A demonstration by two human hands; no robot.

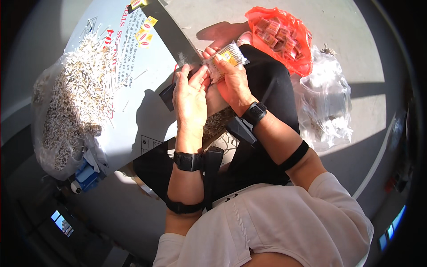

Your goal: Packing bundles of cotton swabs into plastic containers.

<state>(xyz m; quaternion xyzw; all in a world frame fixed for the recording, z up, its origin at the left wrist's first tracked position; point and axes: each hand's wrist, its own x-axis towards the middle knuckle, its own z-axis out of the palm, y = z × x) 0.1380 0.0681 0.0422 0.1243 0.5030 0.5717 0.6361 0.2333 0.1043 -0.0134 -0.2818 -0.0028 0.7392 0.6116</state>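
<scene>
My right hand grips a clear packet of cotton swabs with a yellow label inside, thumb on top and fingers underneath. The swab tips line up along its far right edge. Palm up beside it, my left hand is open, its fingers stretched toward the packet's near left side; whether they touch it I cannot tell. On the table to the left lies a large heap of loose cotton swabs, partly inside a clear plastic bag. Small yellow and red label cards are scattered near the table's far edge.
A red plastic bag full of packets lies at the far right. Nearer on the floor is a clear plastic bag with white contents. The printed table holds a few stray swabs. A blue and white package sits at its near left corner.
</scene>
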